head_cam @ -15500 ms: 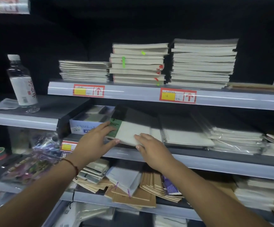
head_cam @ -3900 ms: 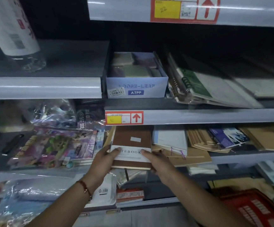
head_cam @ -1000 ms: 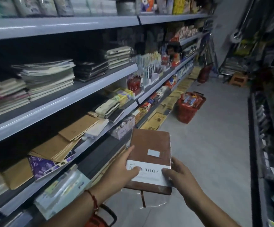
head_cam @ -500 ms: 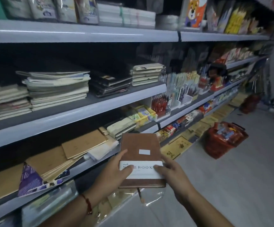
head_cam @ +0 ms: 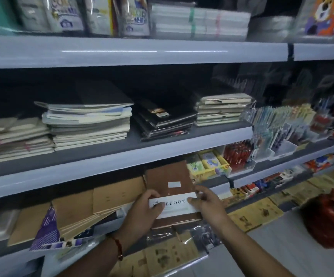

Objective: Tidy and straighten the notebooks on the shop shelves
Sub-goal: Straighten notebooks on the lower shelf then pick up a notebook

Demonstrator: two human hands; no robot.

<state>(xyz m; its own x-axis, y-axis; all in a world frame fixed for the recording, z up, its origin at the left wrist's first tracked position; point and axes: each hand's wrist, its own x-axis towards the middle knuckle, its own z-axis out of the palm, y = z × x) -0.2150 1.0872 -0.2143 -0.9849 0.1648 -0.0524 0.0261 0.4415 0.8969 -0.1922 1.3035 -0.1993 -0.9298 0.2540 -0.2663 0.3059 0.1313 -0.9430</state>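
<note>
head cam | faces shelves [head_cam: 134,156], angled down-right | close range

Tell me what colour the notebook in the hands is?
Brown, with a white band across it, seen in the head view: notebook.

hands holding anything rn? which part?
Yes. Both hands hold one brown notebook by its near end: left hand at the left edge of the white band, right hand at the right edge.

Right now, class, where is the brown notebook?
In the head view, low centre: the brown notebook is held by both hands at the lower shelf's front, between kraft notebooks and yellow boxes.
</note>
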